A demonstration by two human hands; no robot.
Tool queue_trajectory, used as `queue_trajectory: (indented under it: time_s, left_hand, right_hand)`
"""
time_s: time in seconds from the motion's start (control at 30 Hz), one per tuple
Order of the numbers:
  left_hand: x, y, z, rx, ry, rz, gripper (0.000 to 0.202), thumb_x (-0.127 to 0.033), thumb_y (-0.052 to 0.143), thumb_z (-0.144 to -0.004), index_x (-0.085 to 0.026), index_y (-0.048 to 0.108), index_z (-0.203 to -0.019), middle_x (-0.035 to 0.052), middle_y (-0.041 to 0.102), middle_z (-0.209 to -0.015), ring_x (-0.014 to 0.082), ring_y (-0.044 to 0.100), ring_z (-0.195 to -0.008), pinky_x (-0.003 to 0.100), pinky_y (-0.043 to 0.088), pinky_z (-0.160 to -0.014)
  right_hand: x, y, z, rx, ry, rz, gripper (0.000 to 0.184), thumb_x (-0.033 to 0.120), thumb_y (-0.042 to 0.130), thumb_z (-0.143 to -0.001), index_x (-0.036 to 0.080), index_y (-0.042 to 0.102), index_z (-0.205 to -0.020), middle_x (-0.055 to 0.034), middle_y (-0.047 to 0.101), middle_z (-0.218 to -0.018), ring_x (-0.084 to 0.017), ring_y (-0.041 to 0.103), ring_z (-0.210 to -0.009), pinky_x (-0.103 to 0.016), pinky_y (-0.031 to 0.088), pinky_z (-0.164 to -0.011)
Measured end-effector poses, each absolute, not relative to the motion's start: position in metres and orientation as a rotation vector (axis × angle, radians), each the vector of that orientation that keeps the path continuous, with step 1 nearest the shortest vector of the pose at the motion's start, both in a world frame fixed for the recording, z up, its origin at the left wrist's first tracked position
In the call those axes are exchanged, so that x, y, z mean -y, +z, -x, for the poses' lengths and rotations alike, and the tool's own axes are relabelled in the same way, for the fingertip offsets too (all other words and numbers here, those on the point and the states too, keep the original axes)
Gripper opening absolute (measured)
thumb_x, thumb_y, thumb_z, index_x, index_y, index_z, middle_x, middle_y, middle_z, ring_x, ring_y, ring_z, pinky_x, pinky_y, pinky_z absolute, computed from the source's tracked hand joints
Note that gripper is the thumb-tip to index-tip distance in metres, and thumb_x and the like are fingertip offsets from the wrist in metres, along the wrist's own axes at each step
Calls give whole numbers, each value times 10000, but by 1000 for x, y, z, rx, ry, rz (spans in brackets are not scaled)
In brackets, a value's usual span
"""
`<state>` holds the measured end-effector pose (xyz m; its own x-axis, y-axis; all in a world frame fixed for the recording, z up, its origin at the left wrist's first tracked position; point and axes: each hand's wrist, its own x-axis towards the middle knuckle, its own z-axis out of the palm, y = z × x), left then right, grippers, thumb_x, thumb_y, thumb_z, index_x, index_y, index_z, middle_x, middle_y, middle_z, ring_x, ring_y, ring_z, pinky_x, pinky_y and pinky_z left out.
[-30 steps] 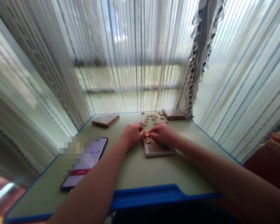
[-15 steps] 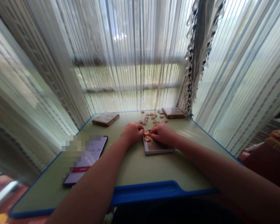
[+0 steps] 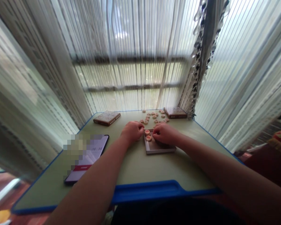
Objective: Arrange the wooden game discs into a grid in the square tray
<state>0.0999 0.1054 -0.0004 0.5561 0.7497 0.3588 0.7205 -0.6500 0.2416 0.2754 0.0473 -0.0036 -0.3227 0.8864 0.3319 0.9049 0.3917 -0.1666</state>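
Head view: both hands are bunched up at the far end of a shallow box [image 3: 160, 149] on the green counter [image 3: 142, 168], with curtains [image 3: 135, 62] right behind.
Left hand: the left hand [image 3: 132, 131] rests on the counter at the box's far-left corner, its fingers [image 3: 140, 126] curled in. Can't tell if they've got anything pinched.
Right hand: the right hand [image 3: 165, 134] lies over the far half of the box, with bent fingers [image 3: 155, 133] whose tips are just beside the discs. Also can't tell if one is actually gripped.
In the box: two round discs [image 3: 149, 138] with red marks sit one behind the other in the far-left corner, close together.
Outside the box: the loose discs [image 3: 154, 116] are scattered on the counter just past the hands, between two flat boxes [image 3: 107, 117].
What changed: honestly not much. Over the last second the hands stay almost where they were, the fingertips just shuffle a little around the two discs, and the view tips slightly. The timer on the phone [image 3: 89, 156] ticks from 06:28 to 06:30.
What that means: the count in the box is the same, two discs in and the rest out. Looks like the second went into nudging those two in the corner, not adding a new one.
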Motion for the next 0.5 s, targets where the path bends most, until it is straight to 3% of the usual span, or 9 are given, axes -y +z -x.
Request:
queue_trajectory:
  time_s: [0.23,0.5]
  left_hand:
    - [-108,-4,-99,-1235,672,-2721,287,-288,448,-742,-208,686,-880,46,676,-877,157,596,-801,250,435,-768]
    - [-105,-2,-98,-1253,650,-2761,285,-296,446,-751,-208,683,-881,48,673,-886,161,585,-826,250,417,-792]
  right_hand:
    - [-38,5,-272,2415,-38,1482,237,378,552,-701,199,627,-565,-22,611,-636,-139,508,-636,-244,361,-618]
    - [-43,0,-275,2369,-31,1448,382,534,508,-720,195,623,-586,-24,593,-637,-129,501,-641,-236,345,-608]
